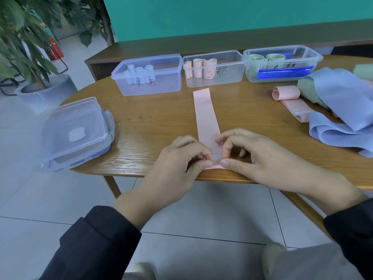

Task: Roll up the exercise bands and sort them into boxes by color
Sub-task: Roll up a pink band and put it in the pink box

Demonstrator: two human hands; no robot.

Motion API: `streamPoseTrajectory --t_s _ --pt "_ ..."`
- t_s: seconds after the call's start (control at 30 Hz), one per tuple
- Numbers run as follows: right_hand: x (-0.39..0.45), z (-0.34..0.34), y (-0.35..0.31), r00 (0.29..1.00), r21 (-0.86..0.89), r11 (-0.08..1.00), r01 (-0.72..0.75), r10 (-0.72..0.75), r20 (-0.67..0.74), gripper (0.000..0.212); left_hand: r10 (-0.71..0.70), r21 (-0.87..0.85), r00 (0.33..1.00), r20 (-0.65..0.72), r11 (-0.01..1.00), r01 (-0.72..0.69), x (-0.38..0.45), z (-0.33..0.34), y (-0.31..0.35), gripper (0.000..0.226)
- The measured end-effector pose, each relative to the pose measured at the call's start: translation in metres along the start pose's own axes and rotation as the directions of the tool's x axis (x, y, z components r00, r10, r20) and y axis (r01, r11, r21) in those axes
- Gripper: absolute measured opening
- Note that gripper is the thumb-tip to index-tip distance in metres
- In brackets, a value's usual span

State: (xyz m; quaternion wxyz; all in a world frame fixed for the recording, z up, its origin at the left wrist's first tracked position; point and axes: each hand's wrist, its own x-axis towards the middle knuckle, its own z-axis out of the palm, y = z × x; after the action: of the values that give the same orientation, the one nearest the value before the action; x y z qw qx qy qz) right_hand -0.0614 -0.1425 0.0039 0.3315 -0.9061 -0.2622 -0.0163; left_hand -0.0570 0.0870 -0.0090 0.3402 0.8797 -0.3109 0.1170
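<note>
A pink exercise band [205, 114] lies flat on the wooden table [151, 122], stretching away from me toward the boxes. My left hand [181, 158] and my right hand [250, 156] both pinch its near end at the table's front edge. Three clear boxes stand in a row at the back: the left box [149, 85] holds rolled blue bands, the middle box [232, 77] holds rolled pink bands, the right box [282, 76] holds rolled green bands.
A pile of loose blue bands [339, 102], with green and pink ones [286, 93] among them, lies at the right. Stacked clear lids [76, 134] overhang the table's left edge. A potted plant [30, 57] stands on the floor at left.
</note>
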Motion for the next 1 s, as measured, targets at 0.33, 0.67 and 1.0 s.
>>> streamPoseTrajectory --t_s 0.33,0.67,1.0 --pt "-0.002 0.008 -0.001 0.998 0.030 0.999 0.038 -0.037 -0.057 0.011 0.180 0.127 0.983 -0.020 0.976 -0.176 -0.003 0.008 -0.005 0.015" --pt "-0.002 0.011 -0.001 0.995 -0.038 0.999 -0.010 0.006 -0.099 0.016 0.232 0.119 0.972 -0.039 0.967 -0.226 -0.009 0.007 -0.003 0.017" --pt "0.005 0.017 0.001 0.984 -0.117 0.991 -0.061 0.040 -0.176 0.008 0.223 0.239 0.974 -0.032 0.948 -0.209 -0.017 0.013 -0.005 0.033"
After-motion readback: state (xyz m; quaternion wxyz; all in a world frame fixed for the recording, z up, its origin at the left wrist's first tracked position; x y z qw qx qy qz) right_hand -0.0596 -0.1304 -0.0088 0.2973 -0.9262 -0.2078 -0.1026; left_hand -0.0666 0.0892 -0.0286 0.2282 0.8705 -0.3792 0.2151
